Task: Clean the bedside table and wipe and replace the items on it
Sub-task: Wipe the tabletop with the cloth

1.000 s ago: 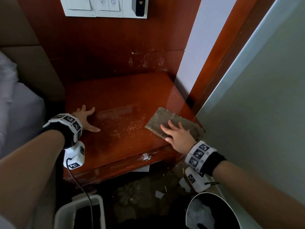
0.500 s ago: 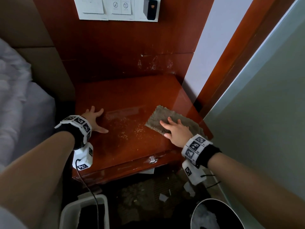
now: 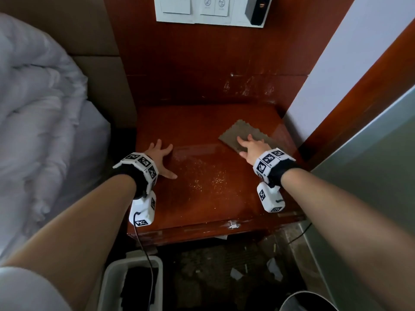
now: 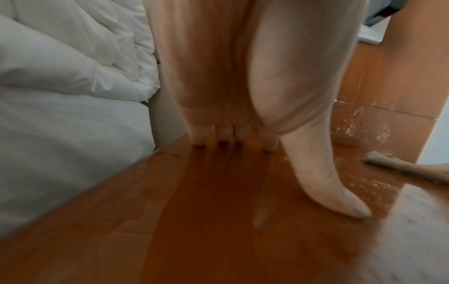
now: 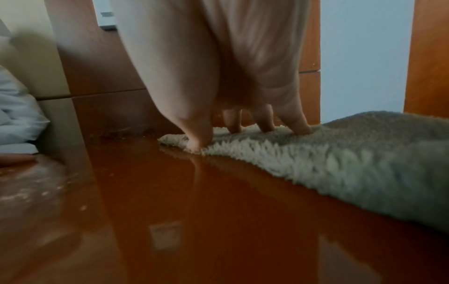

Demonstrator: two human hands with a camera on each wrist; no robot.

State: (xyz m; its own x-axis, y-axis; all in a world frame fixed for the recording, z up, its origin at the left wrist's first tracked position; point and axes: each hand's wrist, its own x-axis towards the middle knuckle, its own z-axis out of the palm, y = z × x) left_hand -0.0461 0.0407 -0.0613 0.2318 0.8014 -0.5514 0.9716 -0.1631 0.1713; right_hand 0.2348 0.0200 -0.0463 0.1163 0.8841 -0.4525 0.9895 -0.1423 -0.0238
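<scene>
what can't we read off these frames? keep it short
- Wall switch panel: head view, cut off by the top edge, icons too small to read.
- Grey cloth: near part hidden under the right hand.
- Bin on the floor: cut by the bottom edge, contents unseen.
- Specks on the bedside table: too small to identify; blurred in both wrist views.

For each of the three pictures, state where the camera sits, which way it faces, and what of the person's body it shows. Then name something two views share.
Head: worn high, looks down on bedside table; both forearms and hands show.
Left wrist: low, along left hand flat on the wood, bedding beside.
Right wrist: low, along right hand pressing grey cloth.
Shared: the cloth appears in all three.
</scene>
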